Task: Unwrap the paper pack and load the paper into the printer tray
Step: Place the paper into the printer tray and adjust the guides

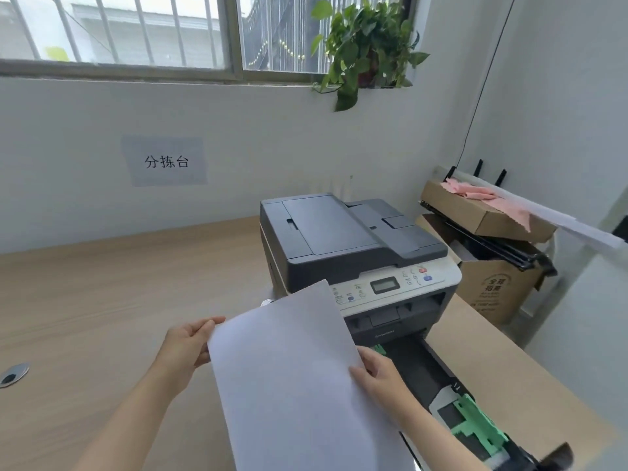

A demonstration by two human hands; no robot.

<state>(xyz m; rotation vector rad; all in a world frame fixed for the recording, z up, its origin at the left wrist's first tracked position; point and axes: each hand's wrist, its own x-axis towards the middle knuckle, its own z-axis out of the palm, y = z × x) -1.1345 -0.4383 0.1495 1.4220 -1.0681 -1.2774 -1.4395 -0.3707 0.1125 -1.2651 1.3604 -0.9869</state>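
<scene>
A stack of white paper (292, 368) is held up in front of me, tilted, above the desk. My left hand (188, 345) grips its left edge and my right hand (379, 372) grips its right edge. Behind it stands a grey printer (346, 243) on the wooden desk (102, 300). The printer's black paper tray (431, 372) is pulled out toward me, to the right of the paper, with green guides (475, 423) at its near end. The paper hides the tray's left part. No wrapper is in view.
An open cardboard box (499, 287) with black parts stands right of the printer, with a flatter box (489, 212) and a pink cloth (475, 192) on top. A cable port (13, 373) sits in the desk at left. A plant (367, 45) hangs at the window.
</scene>
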